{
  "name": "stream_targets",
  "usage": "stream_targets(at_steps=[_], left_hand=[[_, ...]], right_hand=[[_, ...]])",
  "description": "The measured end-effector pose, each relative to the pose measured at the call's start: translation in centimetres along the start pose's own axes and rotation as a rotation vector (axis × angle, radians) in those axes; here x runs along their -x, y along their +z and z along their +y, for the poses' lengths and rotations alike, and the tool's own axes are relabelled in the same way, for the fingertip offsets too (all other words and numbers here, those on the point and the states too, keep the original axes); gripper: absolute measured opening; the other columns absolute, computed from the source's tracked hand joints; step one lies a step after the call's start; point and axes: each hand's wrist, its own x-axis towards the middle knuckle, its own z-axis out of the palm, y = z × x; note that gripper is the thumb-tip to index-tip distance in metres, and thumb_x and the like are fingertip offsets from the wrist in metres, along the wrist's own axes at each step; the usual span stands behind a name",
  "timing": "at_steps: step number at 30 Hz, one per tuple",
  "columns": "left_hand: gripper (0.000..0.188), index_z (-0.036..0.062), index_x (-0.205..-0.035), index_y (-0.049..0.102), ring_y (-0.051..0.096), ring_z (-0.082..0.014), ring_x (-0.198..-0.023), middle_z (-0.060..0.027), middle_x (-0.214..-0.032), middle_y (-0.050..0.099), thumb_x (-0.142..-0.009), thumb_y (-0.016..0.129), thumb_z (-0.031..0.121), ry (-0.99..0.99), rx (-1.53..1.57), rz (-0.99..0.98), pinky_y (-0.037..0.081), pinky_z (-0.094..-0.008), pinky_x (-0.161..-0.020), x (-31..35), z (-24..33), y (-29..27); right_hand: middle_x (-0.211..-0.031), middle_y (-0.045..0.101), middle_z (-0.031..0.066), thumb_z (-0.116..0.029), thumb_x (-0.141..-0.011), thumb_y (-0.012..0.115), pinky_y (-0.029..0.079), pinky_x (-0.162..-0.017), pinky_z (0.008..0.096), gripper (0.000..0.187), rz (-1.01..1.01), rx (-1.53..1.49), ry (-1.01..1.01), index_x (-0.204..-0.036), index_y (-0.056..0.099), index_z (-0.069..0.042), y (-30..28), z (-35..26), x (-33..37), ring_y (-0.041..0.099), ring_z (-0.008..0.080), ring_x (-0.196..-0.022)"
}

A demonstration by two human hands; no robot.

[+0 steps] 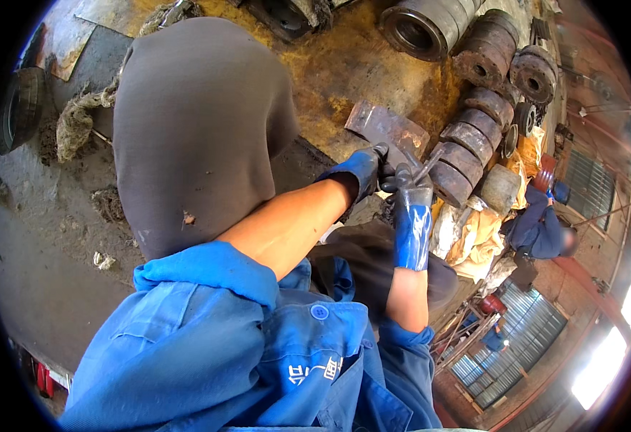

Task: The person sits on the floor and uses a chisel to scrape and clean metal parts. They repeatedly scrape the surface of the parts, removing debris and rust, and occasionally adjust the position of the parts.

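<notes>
One left grip point(373, 167), cannot tell if holding, right grip point(409, 181) around slim rod point(429, 165), rusty plate's point(381, 127) edge near, cylinders point(469, 142) crowding right

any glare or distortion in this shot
Yes: in the head view, bright openings at lower right look washed out white; in the head view, the right hand's blue cuff glints; in the head view, the fisheye image rounds off into black.
</notes>
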Motion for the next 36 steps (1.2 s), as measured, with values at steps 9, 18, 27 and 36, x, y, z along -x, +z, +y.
stream_targets(at_steps=[9,18,27,36], left_hand=[[0.042,0.0122,-0.111,0.062,0.066,-0.024,-0.075,-0.0089,-0.095,0.07,-0.105,0.051,0.052,0.069,-0.023,-0.026,0.054,-0.0396,-0.064,-2.9,-1.9,-2.6],[0.047,0.01,-0.103,0.059,0.062,-0.0232,-0.067,-0.0079,-0.086,0.065,-0.107,0.042,0.054,0.022,0.074,-0.2,0.055,-0.0479,-0.057,-0.5,-0.5,0.5],[0.047,0.0114,-0.1,0.058,0.052,-0.02,-0.058,-0.0024,-0.07,0.053,-0.107,0.041,0.055,0.088,-0.152,-0.255,0.05,-0.0427,-0.053,-2.7,-1.4,0.0],[0.053,0.0128,-0.094,0.056,0.051,-0.0249,-0.059,-0.0022,-0.06,0.044,-0.11,0.026,0.054,0.045,-0.066,-0.43,0.044,-0.0449,-0.051,-1.7,-0.8,1.3]], right_hand=[[-0.079,0.071,0.0121,-0.016,-0.095,0.063,0.048,-0.048,0.033,0.027,0.035,0.325,-0.022,-0.111,0.068,0.005,1.0,-2.9,-0.6,0.062,0.0184,-0.053],[-0.071,0.072,0.0122,-0.024,-0.098,0.059,0.048,-0.052,0.0346,0.029,0.02,0.413,0.097,-0.102,0.07,0.002,0.7,-7.9,2.0,0.064,0.0179,-0.057],[-0.066,0.069,0.0099,-0.029,-0.093,0.065,0.046,-0.053,0.0354,0.036,0.098,0.558,-0.036,-0.083,0.075,0.004,-0.7,-3.8,-1.3,0.062,0.0191,-0.056],[-0.065,0.067,0.0083,-0.034,-0.099,0.061,0.046,-0.054,0.0336,0.039,0.091,0.329,-0.075,-0.086,0.079,-0.002,-0.8,-4.3,-1.0,0.061,0.017,-0.055]])
